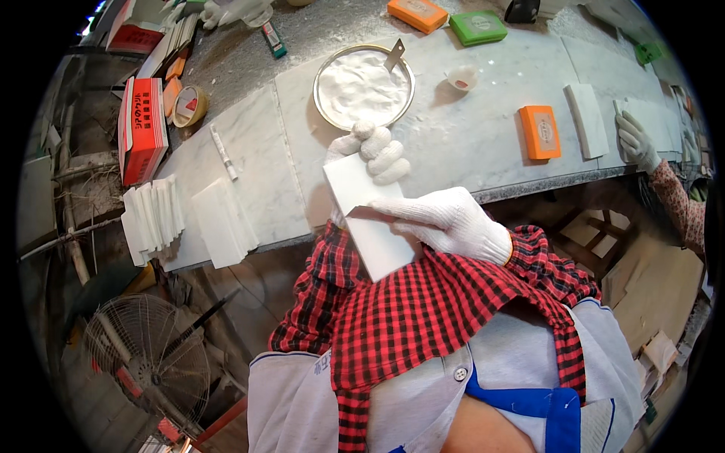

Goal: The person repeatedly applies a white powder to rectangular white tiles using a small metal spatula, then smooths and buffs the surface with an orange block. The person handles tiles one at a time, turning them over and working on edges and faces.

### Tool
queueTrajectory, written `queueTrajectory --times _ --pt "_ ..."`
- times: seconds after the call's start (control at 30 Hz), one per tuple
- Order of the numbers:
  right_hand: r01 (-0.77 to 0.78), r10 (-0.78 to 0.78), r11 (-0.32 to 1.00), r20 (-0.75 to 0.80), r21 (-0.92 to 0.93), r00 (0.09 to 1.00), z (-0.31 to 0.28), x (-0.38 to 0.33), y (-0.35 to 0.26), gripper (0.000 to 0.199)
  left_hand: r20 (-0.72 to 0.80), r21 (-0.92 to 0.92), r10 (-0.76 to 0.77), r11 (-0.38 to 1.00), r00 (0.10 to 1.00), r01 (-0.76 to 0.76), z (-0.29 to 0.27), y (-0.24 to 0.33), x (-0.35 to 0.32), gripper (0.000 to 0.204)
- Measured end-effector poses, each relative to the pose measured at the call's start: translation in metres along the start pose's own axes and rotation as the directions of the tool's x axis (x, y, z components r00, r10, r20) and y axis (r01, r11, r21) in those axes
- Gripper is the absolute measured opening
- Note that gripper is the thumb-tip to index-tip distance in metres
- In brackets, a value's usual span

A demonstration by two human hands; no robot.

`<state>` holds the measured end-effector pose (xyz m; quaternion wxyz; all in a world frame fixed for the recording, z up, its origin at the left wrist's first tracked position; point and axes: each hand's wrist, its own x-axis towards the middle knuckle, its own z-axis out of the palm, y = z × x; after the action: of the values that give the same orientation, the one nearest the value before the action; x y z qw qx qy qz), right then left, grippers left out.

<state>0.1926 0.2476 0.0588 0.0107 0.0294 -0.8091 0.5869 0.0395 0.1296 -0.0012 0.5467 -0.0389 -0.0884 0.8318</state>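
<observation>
Long grey-veined marble worktable [491, 143] — wire-caged fan [151, 370] lower left, wooden furniture [604, 225] beneath the right side.

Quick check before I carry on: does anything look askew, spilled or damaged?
Yes, mildly: the fanned white slabs at the left end of the bench look askew. They are unevenly lined up, and some appear to overhang its edge.

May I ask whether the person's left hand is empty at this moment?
No, the left hand grips one end of a white slab, its gloved fingers curled over the edge.
</observation>
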Motion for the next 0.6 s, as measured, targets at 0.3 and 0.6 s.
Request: queueTrajectory --times 0.3,0.6 --pt "-0.02 0.015 0.998 -0.078 -0.06 0.997 -0.005 0.01 -0.01 0.045 0.02 0.049 -0.112 0.993 0.994 0.111 -0.001 0.007 0.006 0.022" --pt "-0.304 0.236 0.861 0.209 0.407 0.949 -0.02 0.003 -0.001 0.04 -0.012 0.063 -0.099 0.993 0.995 0.1 0.014 0.0 0.009 0.023"
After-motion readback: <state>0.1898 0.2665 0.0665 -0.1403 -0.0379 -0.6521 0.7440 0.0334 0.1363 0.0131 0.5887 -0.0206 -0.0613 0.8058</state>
